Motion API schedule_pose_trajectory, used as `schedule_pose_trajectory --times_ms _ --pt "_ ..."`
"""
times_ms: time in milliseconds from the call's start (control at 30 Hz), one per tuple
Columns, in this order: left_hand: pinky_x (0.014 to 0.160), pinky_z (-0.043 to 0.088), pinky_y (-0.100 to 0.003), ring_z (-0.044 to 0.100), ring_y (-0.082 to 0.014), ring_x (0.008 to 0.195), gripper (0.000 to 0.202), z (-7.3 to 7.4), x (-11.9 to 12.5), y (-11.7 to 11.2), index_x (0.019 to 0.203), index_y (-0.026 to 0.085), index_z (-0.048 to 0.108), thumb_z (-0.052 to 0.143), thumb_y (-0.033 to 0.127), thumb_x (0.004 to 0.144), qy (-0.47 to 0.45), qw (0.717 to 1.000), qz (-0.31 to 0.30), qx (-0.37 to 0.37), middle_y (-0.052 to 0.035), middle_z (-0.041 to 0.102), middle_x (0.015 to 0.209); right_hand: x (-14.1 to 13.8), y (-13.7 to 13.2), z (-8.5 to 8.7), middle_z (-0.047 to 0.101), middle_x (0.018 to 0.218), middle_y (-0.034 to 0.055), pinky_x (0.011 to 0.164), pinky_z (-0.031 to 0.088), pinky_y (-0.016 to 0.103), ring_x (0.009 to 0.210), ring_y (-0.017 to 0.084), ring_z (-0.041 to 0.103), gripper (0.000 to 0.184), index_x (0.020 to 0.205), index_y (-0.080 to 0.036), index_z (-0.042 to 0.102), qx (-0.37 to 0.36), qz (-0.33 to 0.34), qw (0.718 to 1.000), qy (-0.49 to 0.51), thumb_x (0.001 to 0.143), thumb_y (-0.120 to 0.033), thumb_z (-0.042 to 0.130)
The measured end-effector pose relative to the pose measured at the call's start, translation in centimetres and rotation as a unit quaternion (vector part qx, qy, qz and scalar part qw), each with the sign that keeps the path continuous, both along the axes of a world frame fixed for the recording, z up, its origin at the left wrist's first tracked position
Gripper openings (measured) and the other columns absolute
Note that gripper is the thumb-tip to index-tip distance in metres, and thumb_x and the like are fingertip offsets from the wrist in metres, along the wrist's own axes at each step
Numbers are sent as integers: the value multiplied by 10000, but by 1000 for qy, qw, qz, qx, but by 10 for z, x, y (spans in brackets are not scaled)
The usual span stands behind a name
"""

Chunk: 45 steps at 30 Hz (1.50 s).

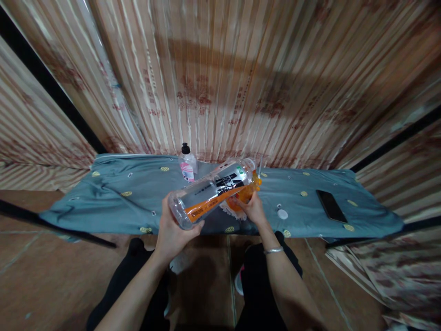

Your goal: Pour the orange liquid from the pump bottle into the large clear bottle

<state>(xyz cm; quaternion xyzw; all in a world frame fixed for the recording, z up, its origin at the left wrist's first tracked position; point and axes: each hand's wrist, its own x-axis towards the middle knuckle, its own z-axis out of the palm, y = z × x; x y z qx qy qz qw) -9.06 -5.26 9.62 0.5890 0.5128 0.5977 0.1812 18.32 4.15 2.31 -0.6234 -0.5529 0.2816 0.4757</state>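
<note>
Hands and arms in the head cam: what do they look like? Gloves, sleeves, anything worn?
Left hand and right hand are ungloved. Forearms are bare, no sleeves in view. A thin silver-coloured bangle circles the right wrist; none shows on the left.

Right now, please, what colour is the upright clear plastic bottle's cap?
The cap is black, clearest in head view.
</note>
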Motion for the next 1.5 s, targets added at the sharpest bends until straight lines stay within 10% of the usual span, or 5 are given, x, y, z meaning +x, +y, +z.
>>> schedule_pose_trajectory --times_ms 1500 --pt "1023 580 -492 707 -302 1115 761 6 1 -1 1257 237 512 867 376 598 -7 1000 2 -28 -83 670 1182 2 -1 1 790 1091 122 882 604 487 993 352 757 737 1130 -236 593 -3 13 1000 -2 592 -645 888"
